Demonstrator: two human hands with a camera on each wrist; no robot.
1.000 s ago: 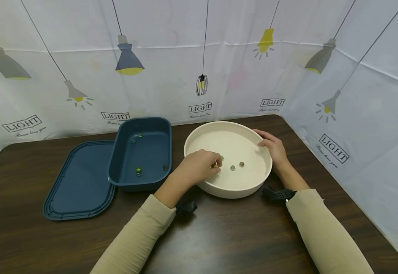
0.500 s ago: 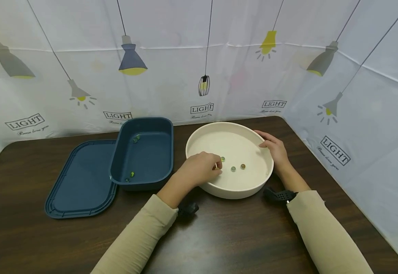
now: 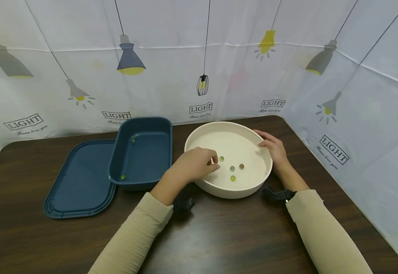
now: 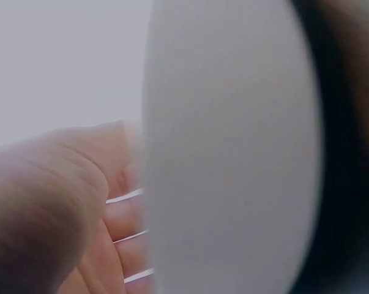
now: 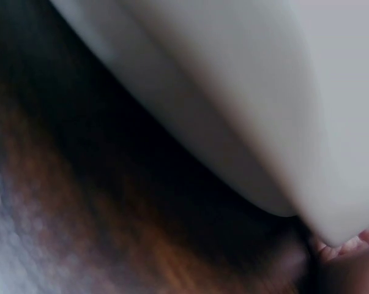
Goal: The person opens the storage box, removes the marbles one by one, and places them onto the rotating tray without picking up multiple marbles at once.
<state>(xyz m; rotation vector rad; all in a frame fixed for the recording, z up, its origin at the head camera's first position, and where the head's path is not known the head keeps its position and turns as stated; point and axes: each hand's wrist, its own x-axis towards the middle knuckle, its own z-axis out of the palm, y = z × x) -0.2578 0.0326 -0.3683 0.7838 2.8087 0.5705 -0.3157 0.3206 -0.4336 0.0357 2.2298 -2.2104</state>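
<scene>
A round cream bowl (image 3: 233, 193) holds several small glass marbles, among them a yellow-green one (image 3: 232, 178) and a brownish one (image 3: 241, 166). My left hand (image 3: 196, 163) reaches over the bowl's left rim, thumb and index finger apart with nothing seen between them. The left wrist view has its bent fingers (image 4: 128, 217) partly hidden behind the bowl's pale wall (image 4: 233, 147). With my right hand (image 3: 276, 150) I grip the bowl's right rim, thumb inside and fingers outside. Bowl wall (image 5: 251, 92) fills much of the right wrist view.
Left of the bowl stands a deep blue box (image 3: 147, 156), with green marbles (image 3: 133, 140) near its far left corner and another marble (image 3: 123, 177) near the front. A flat blue lid (image 3: 82, 179) lies partly under it. A printed curtain (image 3: 171, 68) hangs behind the wooden table (image 3: 240, 236).
My left thumb and index finger have parted, and a yellow-green marble now lies near the bowl's front. Marbles in the blue box have rolled about. My right hand keeps its grip.
</scene>
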